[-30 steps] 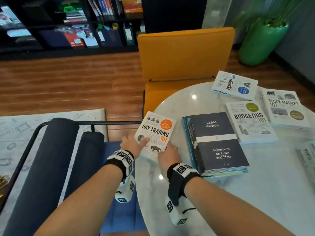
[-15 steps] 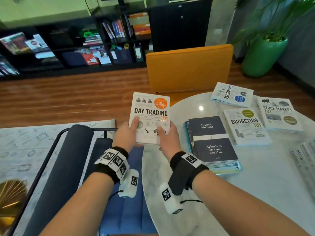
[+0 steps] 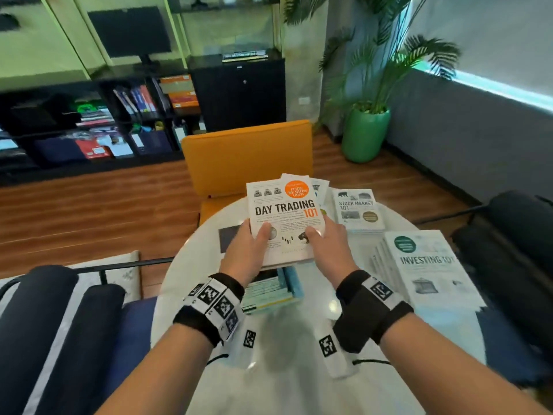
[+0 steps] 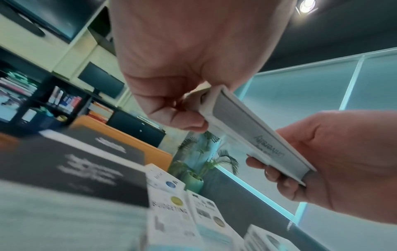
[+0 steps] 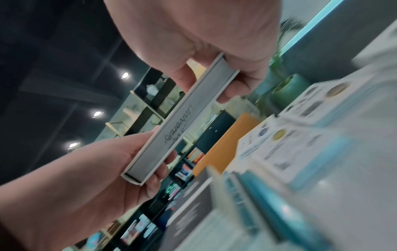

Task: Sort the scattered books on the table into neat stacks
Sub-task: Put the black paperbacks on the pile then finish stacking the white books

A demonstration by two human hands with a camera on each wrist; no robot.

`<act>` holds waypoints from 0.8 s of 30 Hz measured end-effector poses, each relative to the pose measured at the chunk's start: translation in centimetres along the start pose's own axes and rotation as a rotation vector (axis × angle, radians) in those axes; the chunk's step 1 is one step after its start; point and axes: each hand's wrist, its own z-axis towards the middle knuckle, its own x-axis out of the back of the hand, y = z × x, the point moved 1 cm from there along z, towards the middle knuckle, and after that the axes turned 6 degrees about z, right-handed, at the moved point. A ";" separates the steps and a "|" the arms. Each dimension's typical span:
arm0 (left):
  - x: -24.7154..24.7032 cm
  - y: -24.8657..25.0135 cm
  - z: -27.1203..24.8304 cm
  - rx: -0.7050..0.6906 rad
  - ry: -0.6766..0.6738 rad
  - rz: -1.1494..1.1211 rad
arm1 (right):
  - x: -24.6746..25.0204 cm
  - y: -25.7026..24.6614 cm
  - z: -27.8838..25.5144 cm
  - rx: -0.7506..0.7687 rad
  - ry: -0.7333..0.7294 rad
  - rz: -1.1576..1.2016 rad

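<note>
Lifted and carried rightward since a second ago: Day Trading 101 book [image 3: 285, 217] lay at the table's left edge with both hands just touching it, half a second ago it was raised over that edge, and now it hangs in the air above the dark-covered stack [image 3: 269, 290], front cover up. View has swung too, so Investing 101 book [image 3: 426, 265] now shows at right.

Grip: left hand [image 3: 250, 250] and right hand [image 3: 327, 245] each clasp a lower corner, thumbs on the cover, fingers curled under. Wrist views confirm fingers beneath the bottom edge.

Other books flat on the white round table [image 3: 299, 369]: Stock Market 101 book [image 3: 359, 211] beyond the right hand, more white 101 titles partly hidden behind the held book.

Judgement: step in hand is placing this book on a matching pile. It belongs with the white 101 series rather than the dark stack below, so it probably needs to travel further away or right.

To do it well:
- Keep the book level and two-handed.
- Turn it to match the target's orientation before lowering.
- Land one edge first, slide fingers out, then square the corners with flat palms.

Risk: nudging neighbouring books askew on the smooth top.
</note>
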 end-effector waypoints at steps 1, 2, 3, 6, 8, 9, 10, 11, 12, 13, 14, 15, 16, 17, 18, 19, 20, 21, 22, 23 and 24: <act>-2.3 1.2 -0.3 -0.003 -0.028 0.007 | 2.4 0.9 -0.1 -0.003 0.021 -0.028; -4.5 2.4 -0.5 -0.013 -0.058 0.018 | 4.7 1.9 -0.1 -0.003 0.041 -0.047; -6.6 3.4 -0.7 -0.018 -0.085 0.035 | 6.8 2.6 -0.2 -0.009 0.056 -0.060; -12.8 6.0 -1.1 0.007 -0.155 0.058 | 13.1 5.1 0.0 -0.075 0.097 -0.134; -16.7 7.5 -1.2 0.054 -0.178 0.045 | 16.8 7.0 0.4 -0.087 0.124 -0.172; -18.3 8.3 -1.3 0.061 -0.193 0.043 | 18.4 7.9 0.7 -0.097 0.135 -0.198; -20.0 8.9 -1.3 0.051 -0.213 0.040 | 19.9 8.9 1.0 -0.117 0.136 -0.251; -21.4 9.4 -1.3 0.049 -0.236 0.037 | 21.3 9.9 1.2 -0.147 0.132 -0.329; -22.6 9.8 -1.4 0.053 -0.257 0.031 | 22.5 10.7 1.5 -0.175 0.127 -0.403; -23.8 10.2 -1.4 0.063 -0.278 0.030 | 23.6 11.2 1.5 -0.195 0.126 -0.462; -24.9 10.3 -1.4 0.069 -0.299 0.034 | 24.6 11.7 1.7 -0.203 0.128 -0.502; -25.8 10.4 -1.4 0.076 -0.318 0.044 | 25.4 12.1 1.7 -0.209 0.131 -0.530; -26.5 10.4 -1.5 0.071 -0.335 0.058 | 25.9 12.5 1.7 -0.216 0.132 -0.543; -27.2 10.6 -1.5 0.068 -0.348 0.076 | 26.4 12.8 1.6 -0.235 0.131 -0.543; -27.6 10.8 -1.6 0.064 -0.351 0.097 | 26.7 13.2 1.6 -0.246 0.130 -0.540; -27.9 11.0 -1.7 0.063 -0.349 0.119 | 26.9 13.7 1.6 -0.254 0.124 -0.543; -28.1 11.1 -1.8 0.066 -0.342 0.140 | 26.9 14.2 1.6 -0.250 0.118 -0.550; -28.3 11.0 -2.0 0.077 -0.338 0.161 | 26.9 14.6 1.7 -0.248 0.111 -0.560; -28.4 10.9 -2.1 0.081 -0.333 0.182 | 26.8 15.1 1.7 -0.248 0.105 -0.566; -28.5 10.8 -2.3 0.074 -0.329 0.203 | 26.7 15.5 1.6 -0.260 0.101 -0.559; -28.5 10.7 -2.6 0.053 -0.323 0.222 | 26.7 15.9 1.5 -0.268 0.091 -0.543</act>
